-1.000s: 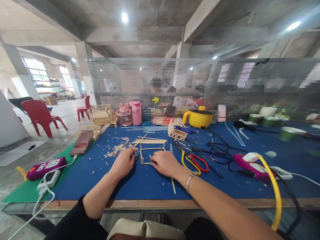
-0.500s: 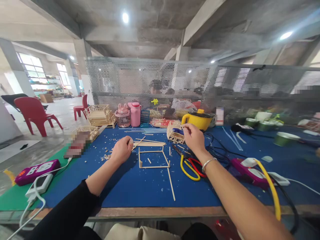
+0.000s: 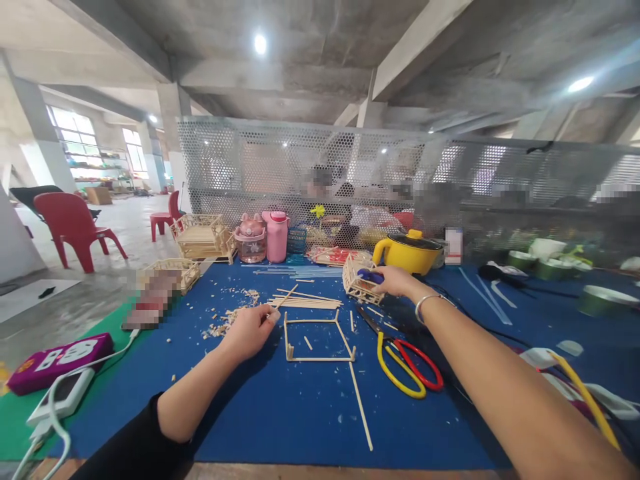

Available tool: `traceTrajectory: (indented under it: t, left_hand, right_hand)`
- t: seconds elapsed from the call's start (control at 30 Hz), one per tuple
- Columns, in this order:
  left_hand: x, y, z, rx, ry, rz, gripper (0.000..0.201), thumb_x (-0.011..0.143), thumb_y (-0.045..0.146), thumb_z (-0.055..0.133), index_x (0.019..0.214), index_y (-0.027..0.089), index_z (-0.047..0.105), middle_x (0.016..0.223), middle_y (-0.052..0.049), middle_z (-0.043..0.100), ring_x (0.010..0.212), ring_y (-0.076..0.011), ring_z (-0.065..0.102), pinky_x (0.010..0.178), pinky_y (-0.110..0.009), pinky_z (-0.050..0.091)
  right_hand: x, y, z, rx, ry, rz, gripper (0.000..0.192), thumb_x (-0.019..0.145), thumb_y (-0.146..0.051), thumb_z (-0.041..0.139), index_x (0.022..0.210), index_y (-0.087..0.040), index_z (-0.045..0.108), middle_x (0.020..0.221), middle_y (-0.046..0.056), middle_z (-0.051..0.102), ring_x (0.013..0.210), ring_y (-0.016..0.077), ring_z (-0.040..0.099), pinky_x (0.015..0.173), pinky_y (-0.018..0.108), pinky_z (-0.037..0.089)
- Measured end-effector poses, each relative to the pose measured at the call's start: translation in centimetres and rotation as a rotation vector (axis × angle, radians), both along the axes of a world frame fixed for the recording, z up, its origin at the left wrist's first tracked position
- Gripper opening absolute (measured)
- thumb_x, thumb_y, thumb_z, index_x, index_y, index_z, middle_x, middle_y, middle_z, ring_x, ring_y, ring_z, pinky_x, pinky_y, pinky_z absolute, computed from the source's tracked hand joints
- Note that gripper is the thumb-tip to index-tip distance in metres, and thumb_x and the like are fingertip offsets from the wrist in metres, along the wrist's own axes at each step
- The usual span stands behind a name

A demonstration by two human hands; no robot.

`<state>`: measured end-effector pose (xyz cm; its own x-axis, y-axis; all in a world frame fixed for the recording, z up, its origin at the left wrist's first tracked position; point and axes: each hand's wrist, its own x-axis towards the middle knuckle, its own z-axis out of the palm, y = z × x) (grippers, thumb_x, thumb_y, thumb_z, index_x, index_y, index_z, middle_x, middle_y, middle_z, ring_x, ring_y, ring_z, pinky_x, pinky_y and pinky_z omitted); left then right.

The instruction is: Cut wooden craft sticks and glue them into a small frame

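A square frame of thin wooden sticks (image 3: 318, 337) lies flat on the blue mat (image 3: 280, 413). My left hand (image 3: 249, 331) rests on the mat just left of the frame, with its fingers curled shut beside the frame's near-left corner. My right hand (image 3: 396, 281) is stretched out to the far right of the frame. Its fingers are closed on a blue-handled tool (image 3: 371, 275) that lies on a small stick basket (image 3: 357, 279). A bundle of loose sticks (image 3: 305, 301) lies just beyond the frame, and one long stick (image 3: 361, 405) lies in front of it.
Scissors with yellow and red handles (image 3: 407, 365) lie right of the frame, with black cables behind them. Wood scraps (image 3: 227, 319), a yellow pot (image 3: 410, 253), pink bottles (image 3: 275, 236), stick crates (image 3: 203, 235) and a purple power strip (image 3: 55, 353) stand around. A mesh screen (image 3: 310, 160) backs the table.
My right hand left the frame, swung up to the right and came down on the blue-handled tool at the basket. My left hand stayed beside the frame.
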<state>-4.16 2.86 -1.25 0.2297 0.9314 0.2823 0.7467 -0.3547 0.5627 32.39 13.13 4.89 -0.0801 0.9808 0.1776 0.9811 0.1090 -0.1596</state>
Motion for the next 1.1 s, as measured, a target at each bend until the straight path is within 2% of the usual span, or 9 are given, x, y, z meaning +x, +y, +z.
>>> traceTrajectory:
  t: [0.1,0.17,0.3,0.4,0.5,0.6,0.7,0.8,1.1]
  left_hand:
    - [0.0,-0.1,-0.1,0.009,-0.047,-0.057,0.030,0.087,0.035,0.042,0.081,0.019,0.067,0.062,0.001,0.063,0.059,-0.0138,0.053,0.058,-0.023,0.037]
    - [0.0,-0.2,-0.1,0.011,-0.079,-0.090,0.027,0.085,0.032,0.044,0.084,0.019,0.068,0.064,0.000,0.064,0.060,-0.0139,0.055,0.060,-0.023,0.039]
    - [-0.2,0.0,-0.4,0.038,-0.106,-0.104,0.023,0.079,0.028,0.053,0.094,0.019,0.069,0.074,-0.001,0.067,0.063,-0.0141,0.056,0.061,-0.023,0.043]
    - [-0.6,0.3,-0.5,0.078,-0.093,-0.077,0.024,0.076,0.024,0.057,0.096,0.020,0.069,0.086,-0.003,0.070,0.073,-0.0155,0.060,0.070,-0.025,0.046]
    - [-0.8,0.6,-0.6,0.037,-0.103,-0.073,0.022,0.076,0.024,0.058,0.094,0.021,0.071,0.094,-0.002,0.072,0.084,-0.0175,0.064,0.078,-0.026,0.048]
    - [-1.0,0.7,-0.6,0.018,-0.102,-0.077,0.021,0.077,0.026,0.058,0.092,0.021,0.072,0.094,-0.001,0.073,0.086,-0.0183,0.065,0.081,-0.027,0.048]
    - [-1.0,0.7,-0.8,0.044,-0.105,-0.117,0.022,0.079,0.026,0.056,0.093,0.021,0.072,0.097,-0.001,0.073,0.090,-0.0187,0.065,0.083,-0.027,0.048]
    - [-0.9,0.6,-0.9,0.049,-0.095,-0.174,0.023,0.079,0.026,0.054,0.094,0.021,0.072,0.096,-0.001,0.073,0.088,-0.0179,0.065,0.080,-0.026,0.048]
    - [-0.7,0.7,-1.5,0.025,-0.026,-0.337,0.024,0.077,0.026,0.057,0.093,0.020,0.073,0.096,-0.003,0.072,0.089,-0.0174,0.064,0.086,-0.026,0.047]
  right_hand:
    - [0.4,-0.4,0.6,-0.013,0.036,0.031,0.048,0.053,-0.011,0.071,0.100,-0.017,0.069,0.088,0.004,0.073,0.077,0.0221,0.066,0.069,0.027,0.049]
    - [0.6,-0.7,1.3,0.017,0.060,0.023,0.042,0.057,-0.009,0.067,0.099,-0.014,0.069,0.089,0.007,0.072,0.080,0.0232,0.066,0.072,0.029,0.049]
    - [0.0,-2.3,2.9,0.154,0.114,-0.015,0.036,0.074,-0.017,0.056,0.108,-0.007,0.062,0.103,0.014,0.068,0.092,0.0257,0.064,0.083,0.034,0.048]
    - [-2.2,-6.3,3.1,0.283,0.238,0.058,0.042,0.082,-0.028,0.051,0.121,-0.014,0.054,0.111,0.011,0.066,0.098,0.0239,0.063,0.087,0.035,0.048]
    - [-5.4,-12.8,1.4,0.311,0.257,0.193,0.036,0.082,-0.039,0.052,0.112,-0.022,0.060,0.106,0.007,0.069,0.099,0.0270,0.064,0.087,0.040,0.050]
    - [-8.4,-19.2,-1.7,0.272,0.159,0.306,0.045,0.082,-0.037,0.053,0.127,-0.027,0.050,0.115,0.006,0.066,0.103,0.0264,0.063,0.087,0.039,0.052]
    - [-10.1,-23.0,-4.7,0.200,0.152,0.370,0.045,0.085,-0.032,0.049,0.130,-0.029,0.046,0.122,0.006,0.062,0.109,0.0232,0.061,0.091,0.038,0.051]
    - [-10.9,-23.7,-6.1,0.133,0.211,0.377,0.044,0.087,-0.032,0.047,0.131,-0.027,0.044,0.125,0.007,0.060,0.111,0.0217,0.060,0.092,0.037,0.049]
    - [-12.2,-22.7,-5.4,0.133,0.223,0.428,0.041,0.087,-0.030,0.049,0.128,-0.026,0.046,0.120,0.006,0.063,0.109,0.0213,0.061,0.092,0.035,0.049]
